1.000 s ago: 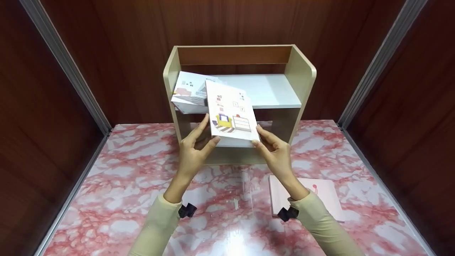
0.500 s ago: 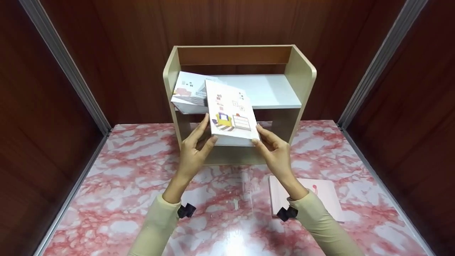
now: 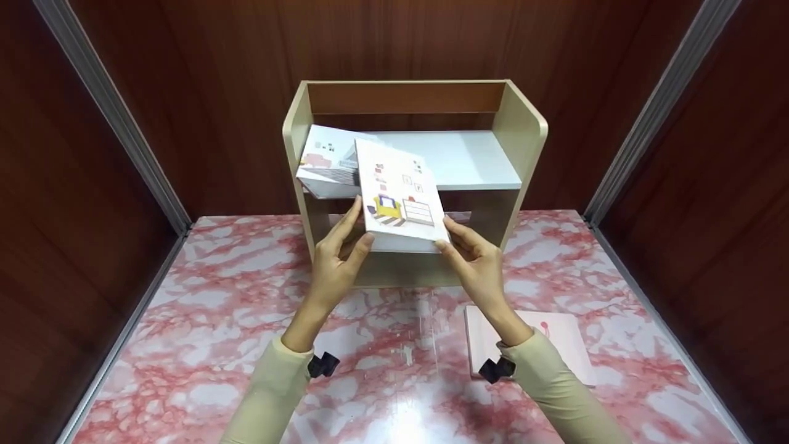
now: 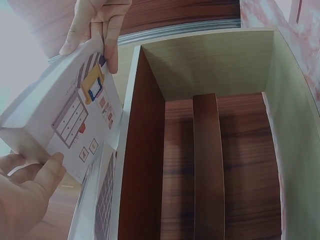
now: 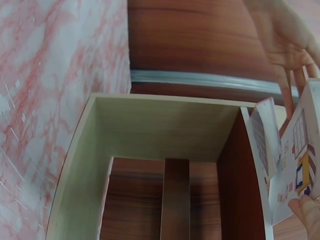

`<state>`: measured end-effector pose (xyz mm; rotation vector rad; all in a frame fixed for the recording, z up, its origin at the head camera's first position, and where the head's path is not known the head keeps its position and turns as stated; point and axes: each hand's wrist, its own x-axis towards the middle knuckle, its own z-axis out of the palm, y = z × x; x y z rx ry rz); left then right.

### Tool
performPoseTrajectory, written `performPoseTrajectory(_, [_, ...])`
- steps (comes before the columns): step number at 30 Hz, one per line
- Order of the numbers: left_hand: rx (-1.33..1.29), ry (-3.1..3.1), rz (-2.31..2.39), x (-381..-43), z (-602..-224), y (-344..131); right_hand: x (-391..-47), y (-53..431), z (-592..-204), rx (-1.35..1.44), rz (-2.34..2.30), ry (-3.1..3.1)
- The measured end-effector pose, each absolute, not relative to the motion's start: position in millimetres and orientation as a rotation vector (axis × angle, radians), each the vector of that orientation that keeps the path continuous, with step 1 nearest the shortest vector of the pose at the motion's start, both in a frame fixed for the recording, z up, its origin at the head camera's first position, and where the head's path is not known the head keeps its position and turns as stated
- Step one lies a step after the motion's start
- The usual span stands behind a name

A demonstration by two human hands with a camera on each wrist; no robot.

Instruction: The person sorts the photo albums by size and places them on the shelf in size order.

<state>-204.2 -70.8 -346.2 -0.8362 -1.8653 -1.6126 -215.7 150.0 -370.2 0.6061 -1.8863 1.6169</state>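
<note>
A thick white book point(image 3: 397, 172) with a yellow armchair and a drawer chest drawn on its cover is held between my hands, tilted in front of the shelf unit. My left hand point(image 3: 333, 262) grips its near left corner with thumb and fingers. On the opposite corner, my right hand point(image 3: 482, 265) pinches it, thumb at the near edge. The far end of the book overlaps the upper white shelf point(image 3: 462, 160) in the head view. Beside it, another white book point(image 3: 327, 151) leans at the shelf's left end, partly covered by the held one.
A pale pink flat book point(image 3: 558, 336) with a red mark lies on the red-and-white marbled table point(image 3: 228, 320), partly behind my right forearm. The shelf unit's side panels point(image 3: 524, 129) rise on both sides. Dark wood walls point(image 3: 690, 154) enclose the table.
The held book has tipped slightly, so more of its near edge shows. My left thumb has risen a little with it; both hands otherwise stay in place.
</note>
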Motion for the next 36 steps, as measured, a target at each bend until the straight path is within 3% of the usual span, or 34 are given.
performPoseTrajectory(36, [-0.750,-1.839,-1.571,-206.7,-338.6,-69.9,-219.8,147.5,-363.9,0.595,1.583,-1.878])
